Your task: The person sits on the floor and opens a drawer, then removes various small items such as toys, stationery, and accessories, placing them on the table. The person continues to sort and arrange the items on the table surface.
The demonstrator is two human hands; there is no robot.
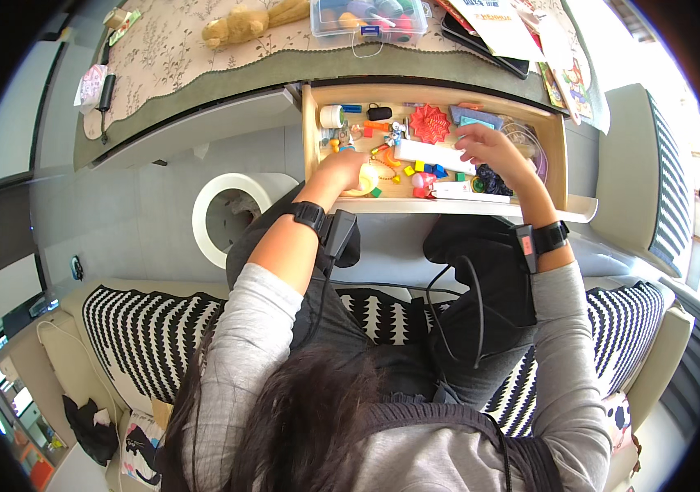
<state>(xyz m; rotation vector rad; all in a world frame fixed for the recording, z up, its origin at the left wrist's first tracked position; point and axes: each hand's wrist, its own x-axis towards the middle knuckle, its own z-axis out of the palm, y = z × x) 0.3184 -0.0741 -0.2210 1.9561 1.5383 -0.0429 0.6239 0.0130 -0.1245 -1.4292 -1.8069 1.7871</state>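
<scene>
Before me an open wooden drawer (311, 132) holds a jumble of small toys. At its near left corner my left hand (345, 170) grips a pale yellow round object (368, 179), partly hidden by the fingers. My right hand (492, 150) hovers over the drawer's right side, fingers apart and holding nothing. Close to its fingertips are a white flat bar (430, 154) and a teal item (476, 122). Nearby lie a red star-shaped plastic piece (430, 124), blue blocks (434, 170), a pink-and-red toy (423, 183) and a dark bunched item (491, 179).
On the cloth-covered table (165, 80) above sit a clear plastic box (369, 21), a plush toy (242, 26) and papers (503, 27). A white bin (205, 215) stands left of my legs. Black cables (479, 307) hang across my lap. A stool (626, 166) is at right.
</scene>
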